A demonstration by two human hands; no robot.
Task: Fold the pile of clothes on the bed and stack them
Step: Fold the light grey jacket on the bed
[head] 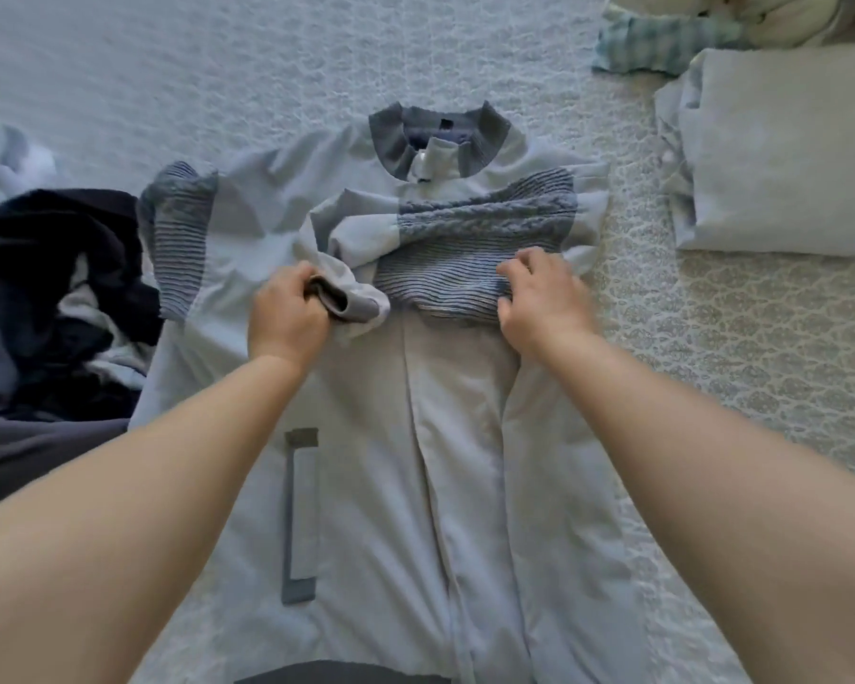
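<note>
A pale grey jacket (366,486) with darker knit panels lies flat on the bed, collar (438,140) pointing away from me. Its right sleeve (475,244) is folded across the chest. My left hand (287,315) grips the grey cuff (351,301) at the end of that sleeve, near the jacket's middle. My right hand (539,298) rests with curled fingers on the knit part of the folded sleeve and pinches its lower edge. A folded pale garment (786,155) sits at the right.
A heap of dark clothes (45,298) lies at the left edge of the bed. More crumpled light and checked clothes (712,27) are piled at the top right. The textured bedspread (218,66) stretches behind the jacket.
</note>
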